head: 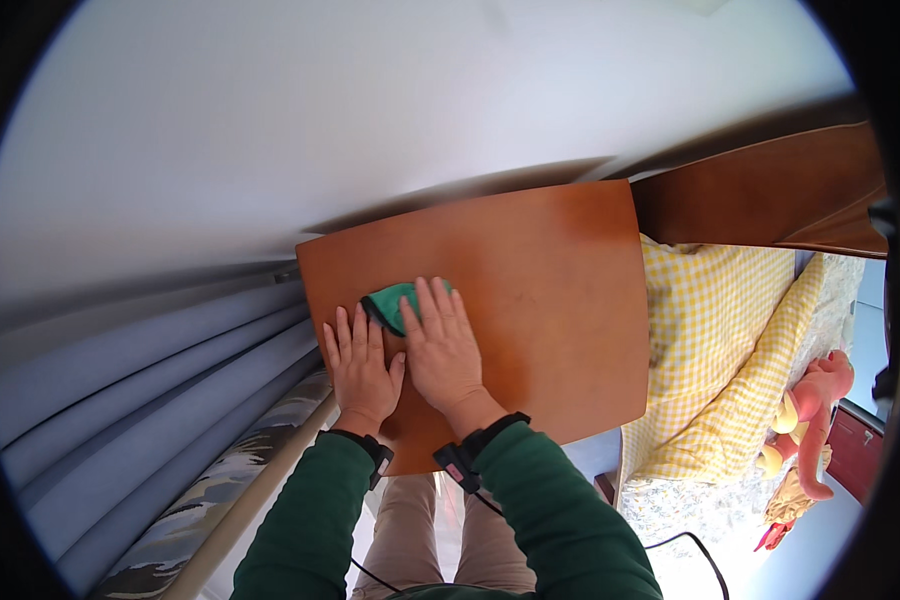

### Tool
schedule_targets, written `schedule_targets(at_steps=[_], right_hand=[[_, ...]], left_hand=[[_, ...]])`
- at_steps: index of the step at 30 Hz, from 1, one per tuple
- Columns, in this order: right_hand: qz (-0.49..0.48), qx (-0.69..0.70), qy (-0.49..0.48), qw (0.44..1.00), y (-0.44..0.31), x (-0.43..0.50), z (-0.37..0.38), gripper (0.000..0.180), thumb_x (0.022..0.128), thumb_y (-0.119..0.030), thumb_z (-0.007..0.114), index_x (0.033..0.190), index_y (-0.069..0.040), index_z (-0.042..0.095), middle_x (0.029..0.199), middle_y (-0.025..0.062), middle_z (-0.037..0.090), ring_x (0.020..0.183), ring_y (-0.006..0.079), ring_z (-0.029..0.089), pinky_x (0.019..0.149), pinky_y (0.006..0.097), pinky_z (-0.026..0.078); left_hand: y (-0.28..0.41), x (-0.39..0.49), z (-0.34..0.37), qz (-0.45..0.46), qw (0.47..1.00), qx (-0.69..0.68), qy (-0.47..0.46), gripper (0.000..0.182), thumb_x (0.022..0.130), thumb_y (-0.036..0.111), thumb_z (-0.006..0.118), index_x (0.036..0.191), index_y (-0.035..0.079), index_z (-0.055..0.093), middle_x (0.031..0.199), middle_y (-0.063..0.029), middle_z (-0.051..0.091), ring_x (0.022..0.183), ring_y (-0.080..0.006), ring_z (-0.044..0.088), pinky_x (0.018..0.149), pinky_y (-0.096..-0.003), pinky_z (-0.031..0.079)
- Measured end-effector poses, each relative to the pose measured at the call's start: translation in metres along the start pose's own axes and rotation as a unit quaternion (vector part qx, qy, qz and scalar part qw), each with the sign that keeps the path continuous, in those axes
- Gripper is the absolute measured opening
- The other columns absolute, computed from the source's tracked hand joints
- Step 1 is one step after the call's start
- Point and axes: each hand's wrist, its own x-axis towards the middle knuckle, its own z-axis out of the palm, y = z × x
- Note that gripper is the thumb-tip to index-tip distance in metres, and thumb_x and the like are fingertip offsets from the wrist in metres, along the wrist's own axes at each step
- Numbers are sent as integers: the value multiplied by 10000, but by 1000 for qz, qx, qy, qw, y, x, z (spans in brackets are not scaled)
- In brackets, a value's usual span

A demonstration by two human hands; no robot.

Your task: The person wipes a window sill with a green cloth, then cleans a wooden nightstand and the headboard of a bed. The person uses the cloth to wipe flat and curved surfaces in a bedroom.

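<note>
A brown wooden tabletop [555, 300] lies before me, its far edge close to the wall. My right hand [442, 349] presses flat with its fingers over a folded green cloth [394, 300] that has a black edge. Part of the cloth is hidden beneath those fingers. To its left, my left hand [362, 367] rests palm down on the wood, fingers spread, its fingertips beside the cloth's dark edge. Both wrists wear black straps with small devices.
Grey-blue curtains [157, 360] hang along the left, with a beige pole [247, 502] near them. On the right are a bed with a yellow checked pillow [712, 307], a wooden headboard [772, 187] and a pink plush toy [815, 405]. A black cable [690, 535] loops at the lower right.
</note>
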Motion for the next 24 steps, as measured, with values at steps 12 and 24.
schedule_targets(at_steps=[12,24], right_hand=[[277,-144,172,934,175,1,-89,474,874,-77,570,1335,18,521,1505,242,365,1419,402,304,1173,502,241],[-119,97,-27,988,-9,62,5,409,867,-173,544,1257,-86,629,1472,161,441,1414,352,338,1188,519,220]], left_hand=[[-3,-1,5,8,1000,12,7,745,862,322,626,1473,7,338,1580,-175,259,1465,-439,181,1189,-595,113],[-6,-3,11,0,999,34,-6,714,901,361,560,1476,4,329,1576,-180,265,1465,-439,184,1189,-597,111]])
